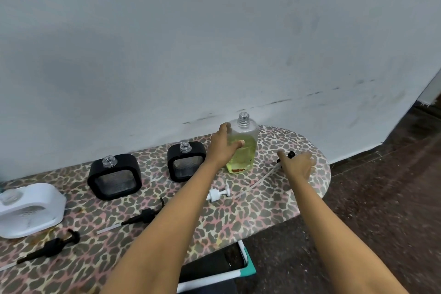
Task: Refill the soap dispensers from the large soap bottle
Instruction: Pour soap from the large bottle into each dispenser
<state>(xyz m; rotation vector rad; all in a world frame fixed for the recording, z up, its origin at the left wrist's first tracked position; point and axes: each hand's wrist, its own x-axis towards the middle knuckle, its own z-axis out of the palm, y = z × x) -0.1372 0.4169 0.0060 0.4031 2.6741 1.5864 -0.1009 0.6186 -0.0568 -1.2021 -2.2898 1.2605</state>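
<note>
The large clear soap bottle, about half full of yellow-green soap and with its neck uncapped, stands upright at the back right of the leopard-print board. My left hand grips its left side. My right hand holds a black pump head just right of the bottle; its long clear tube trails down to the left. Two black-framed dispensers and a white one stand uncapped to the left.
Two black pumps and a white pump lie on the board in front of the dispensers. A grey wall runs close behind. The board's rounded right end overhangs a dark floor. A white and teal frame shows below the front edge.
</note>
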